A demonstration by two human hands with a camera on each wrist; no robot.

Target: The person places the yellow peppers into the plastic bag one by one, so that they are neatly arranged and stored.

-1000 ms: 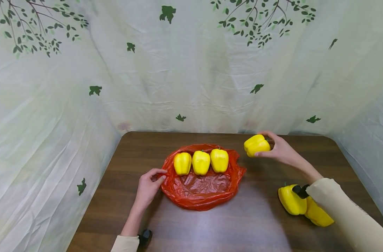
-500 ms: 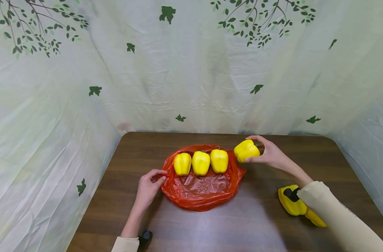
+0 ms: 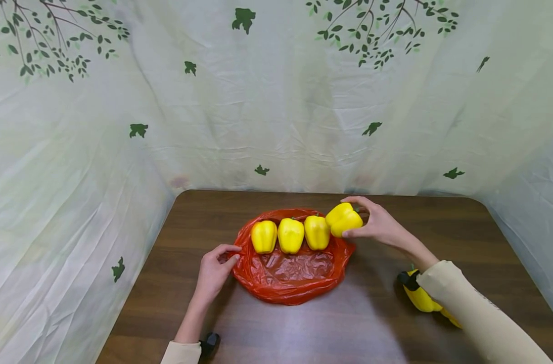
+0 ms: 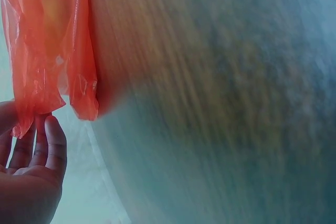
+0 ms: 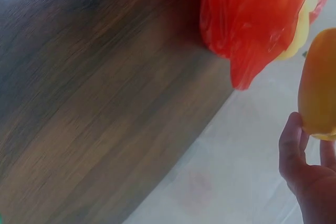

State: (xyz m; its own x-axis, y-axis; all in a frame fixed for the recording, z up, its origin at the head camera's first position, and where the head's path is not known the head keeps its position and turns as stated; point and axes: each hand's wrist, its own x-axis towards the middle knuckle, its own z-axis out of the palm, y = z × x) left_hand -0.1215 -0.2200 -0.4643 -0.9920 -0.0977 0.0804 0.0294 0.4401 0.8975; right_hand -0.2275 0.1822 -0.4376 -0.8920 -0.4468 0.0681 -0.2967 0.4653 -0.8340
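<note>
A red plastic bag (image 3: 287, 296) lies spread with its mouth upward on the table. Three yellow bell peppers (image 3: 291, 236) stand in a row along its far side. My left hand (image 3: 213, 270) pinches the bag's left rim between thumb and fingers; the left wrist view shows the thin film (image 4: 39, 77) at the fingertips. With thumb and fingers round it, my right hand (image 3: 378, 222) holds another yellow bell pepper (image 3: 343, 220), tilted, over the bag's right far rim, close beside the row. In the right wrist view that held pepper (image 5: 320, 85) appears above the fingers.
Further yellow peppers (image 3: 423, 299) lie on the brown wooden table (image 3: 167, 293) at the right, partly hidden by my right sleeve (image 3: 467, 303) and wrist camera. A pale leaf-printed cloth (image 3: 294, 116) hangs behind the table's far edge and at both sides.
My right hand has carried its pepper leftward and slightly nearer, from right of the bag to over its right far rim. My left hand has stayed on the bag's rim.
</note>
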